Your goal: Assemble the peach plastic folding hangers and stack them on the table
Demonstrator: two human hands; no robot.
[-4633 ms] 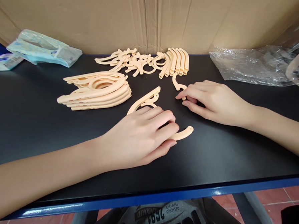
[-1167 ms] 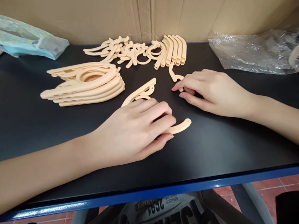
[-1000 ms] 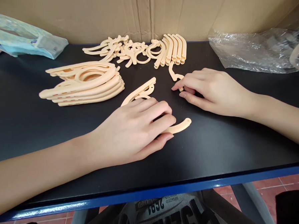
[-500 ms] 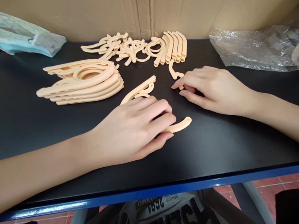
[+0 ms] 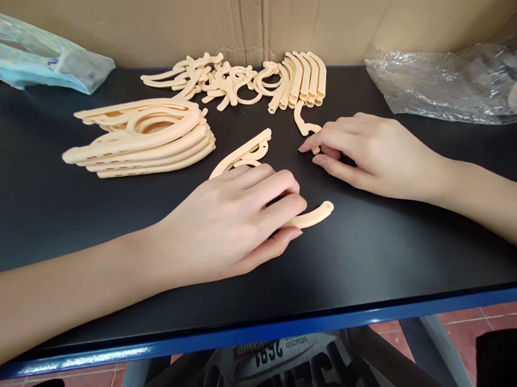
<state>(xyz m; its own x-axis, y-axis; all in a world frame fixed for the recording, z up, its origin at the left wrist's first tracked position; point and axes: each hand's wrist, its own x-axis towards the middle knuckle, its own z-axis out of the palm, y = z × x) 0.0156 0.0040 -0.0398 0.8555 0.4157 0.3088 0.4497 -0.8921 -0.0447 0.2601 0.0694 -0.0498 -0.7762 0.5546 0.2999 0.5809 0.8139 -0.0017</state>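
Observation:
My left hand is closed over a cream plastic hanger piece at the middle of the black table. Its curved end sticks out right of the fingers, and a straight bar with a looped part shows beyond the knuckles. My right hand pinches the near end of a small curved cream hook, which lies at the front of the arm row. A stack of cream hanger frames sits to the left. What lies under my left palm is hidden.
Loose cream hooks lie at the back, beside a row of curved arms. Clear plastic wrap is back right, a blue-white package back left. A cardboard wall rises behind the table.

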